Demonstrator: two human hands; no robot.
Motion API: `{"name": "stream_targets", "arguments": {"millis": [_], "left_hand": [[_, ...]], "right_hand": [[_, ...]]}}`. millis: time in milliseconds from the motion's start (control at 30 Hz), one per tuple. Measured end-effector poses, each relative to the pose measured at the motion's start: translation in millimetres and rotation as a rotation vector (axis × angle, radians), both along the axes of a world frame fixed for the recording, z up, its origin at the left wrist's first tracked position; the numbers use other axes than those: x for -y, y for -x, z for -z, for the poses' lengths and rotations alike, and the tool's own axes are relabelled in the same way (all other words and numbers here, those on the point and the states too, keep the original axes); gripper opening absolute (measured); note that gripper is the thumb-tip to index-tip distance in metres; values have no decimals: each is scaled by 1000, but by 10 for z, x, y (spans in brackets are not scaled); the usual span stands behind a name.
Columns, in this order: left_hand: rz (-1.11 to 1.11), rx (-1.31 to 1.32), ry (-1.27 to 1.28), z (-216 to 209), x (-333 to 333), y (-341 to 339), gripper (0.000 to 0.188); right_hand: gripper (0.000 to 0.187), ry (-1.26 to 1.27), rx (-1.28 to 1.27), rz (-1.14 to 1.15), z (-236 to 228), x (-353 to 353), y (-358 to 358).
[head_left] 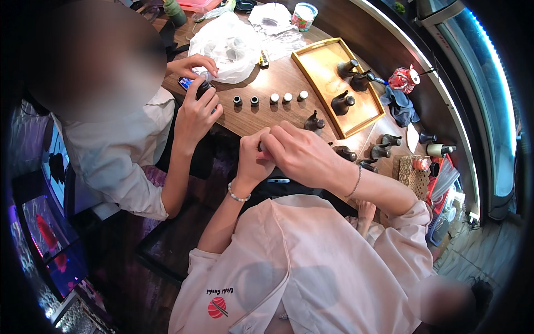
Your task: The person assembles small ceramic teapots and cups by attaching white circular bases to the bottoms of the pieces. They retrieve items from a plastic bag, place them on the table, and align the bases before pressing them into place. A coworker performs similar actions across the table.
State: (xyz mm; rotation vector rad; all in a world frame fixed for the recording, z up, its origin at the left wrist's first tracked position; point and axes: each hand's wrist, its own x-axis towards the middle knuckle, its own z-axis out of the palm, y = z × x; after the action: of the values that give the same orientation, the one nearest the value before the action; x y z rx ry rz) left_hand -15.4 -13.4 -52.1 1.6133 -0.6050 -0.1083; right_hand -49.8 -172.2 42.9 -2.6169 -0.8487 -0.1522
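We are gripping a small, dark, mostly hidden piece between our two hands near the edge of the brown wooden table, our left hand curling closed around it and our right hand bending over it, though we cannot tell how far the right fingers are closing. In our judgement, we are working best by bracing firmly with the left, pressing gently with the right, and minding the dark, glossy, spouted bottle standing just beside our right knuckles.
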Motion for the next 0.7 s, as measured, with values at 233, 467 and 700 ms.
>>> {"name": "stream_targets", "arguments": {"millis": [233, 467, 700], "left_hand": [[-162, 19, -59, 140, 70, 140, 30], [-268, 33, -80, 316, 119, 171, 30], [-243, -16, -43, 434, 34, 76, 34]], "right_hand": [[31, -95, -123, 196, 123, -153, 137], [33, -162, -234, 312, 360, -171, 141], [27, -119, -328, 193, 243, -147, -84]]}}
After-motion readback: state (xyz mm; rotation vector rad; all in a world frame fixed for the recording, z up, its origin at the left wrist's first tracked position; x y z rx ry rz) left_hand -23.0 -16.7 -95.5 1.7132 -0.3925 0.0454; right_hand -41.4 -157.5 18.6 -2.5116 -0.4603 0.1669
